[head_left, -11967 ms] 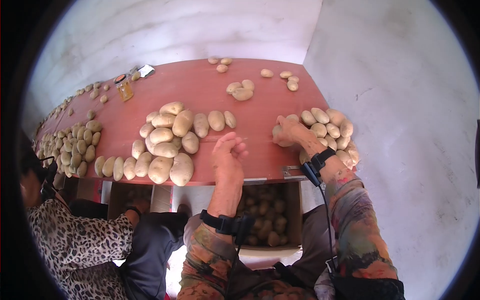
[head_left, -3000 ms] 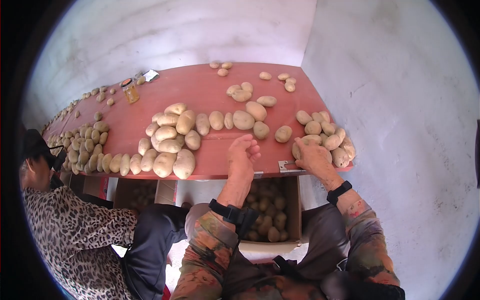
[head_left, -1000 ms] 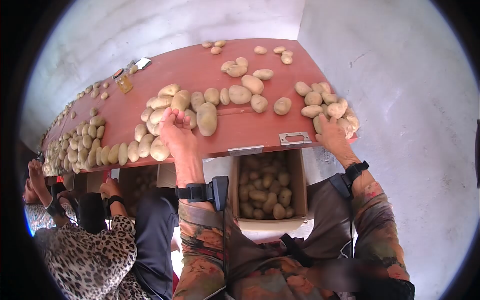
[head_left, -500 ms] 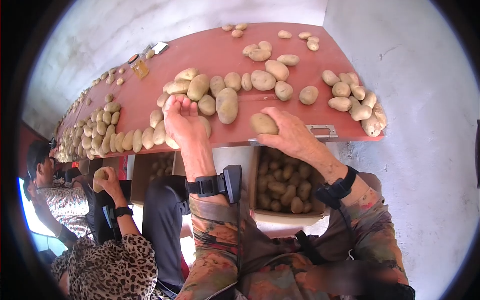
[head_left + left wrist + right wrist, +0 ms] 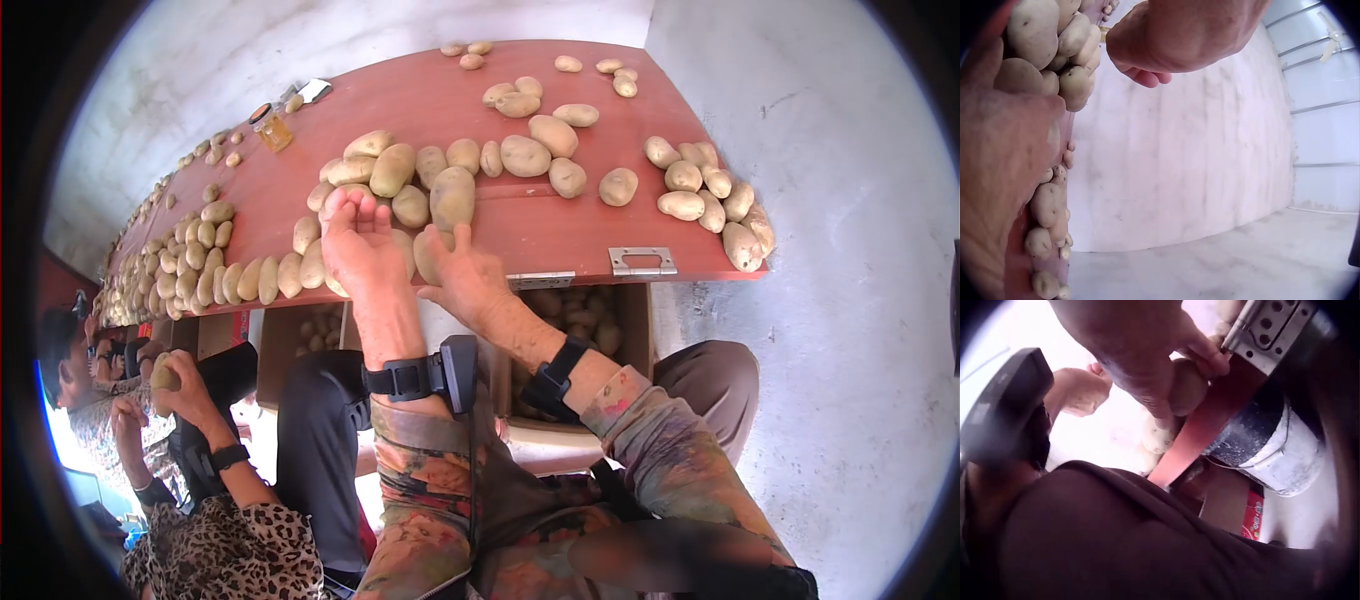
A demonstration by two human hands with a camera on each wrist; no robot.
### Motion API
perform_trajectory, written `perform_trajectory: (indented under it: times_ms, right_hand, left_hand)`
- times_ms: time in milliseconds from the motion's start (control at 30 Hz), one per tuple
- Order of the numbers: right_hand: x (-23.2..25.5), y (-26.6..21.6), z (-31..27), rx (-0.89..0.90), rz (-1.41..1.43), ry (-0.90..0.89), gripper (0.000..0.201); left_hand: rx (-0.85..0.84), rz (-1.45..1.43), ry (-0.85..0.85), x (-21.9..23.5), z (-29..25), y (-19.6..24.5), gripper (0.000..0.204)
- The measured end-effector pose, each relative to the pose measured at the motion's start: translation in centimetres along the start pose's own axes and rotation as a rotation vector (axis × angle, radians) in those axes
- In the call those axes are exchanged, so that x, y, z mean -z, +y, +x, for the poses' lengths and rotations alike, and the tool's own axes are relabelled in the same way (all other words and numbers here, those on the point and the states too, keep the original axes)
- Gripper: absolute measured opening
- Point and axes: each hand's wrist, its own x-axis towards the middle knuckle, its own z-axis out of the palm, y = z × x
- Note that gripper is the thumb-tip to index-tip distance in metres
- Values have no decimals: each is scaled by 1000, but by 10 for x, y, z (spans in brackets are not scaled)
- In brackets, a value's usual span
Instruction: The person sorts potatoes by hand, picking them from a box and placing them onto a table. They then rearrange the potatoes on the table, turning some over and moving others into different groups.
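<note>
The right hand [image 5: 467,284] grips a potato [image 5: 428,256] at the table's front edge, just below a large upright potato [image 5: 453,198]. In the right wrist view that hand [image 5: 1138,353] has thumb and fingers around a brownish potato [image 5: 1187,387]. Just left of it, the left hand [image 5: 370,255] is raised palm up over the potato pile, fingers loosely bent and holding nothing. The left wrist view shows the left hand [image 5: 1179,34] in front of the wall, with the right hand [image 5: 1007,150] over a potato [image 5: 1018,76].
A potato cluster [image 5: 683,177] lies at the table's right end, near a metal hinge [image 5: 641,261]. A jar [image 5: 271,130] stands at the back left. Below the edge is a box [image 5: 648,325] of potatoes. At left, another person's hand [image 5: 186,388] holds a potato.
The right hand has moved from the right cluster leftward with a potato, to beside the left hand. A large potato now stands by the middle row. The left hand has shifted left from its earlier place.
</note>
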Motion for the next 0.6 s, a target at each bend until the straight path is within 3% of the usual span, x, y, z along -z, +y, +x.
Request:
perform_trajectory:
  times_ms: [167,267,400,467,600]
  right_hand:
    - [-22,24,-12,91,-52,53,74]
    - [-30,31,-14,249,-59,239,68]
    - [-23,15,-13,86,90,154,64]
    - [-34,11,-8,81,42,291,63]
    - [-31,9,-14,54,87,317,73]
  left_hand:
    - [16,-28,-75,7,8,-3,27]
    - [39,14,-79,7,9,-4,21]
    - [134,-20,-133,23,29,-5,22]
    - [152,-21,-146,25,33,-6,23]
    - [161,7,-100,21,32,-6,24]
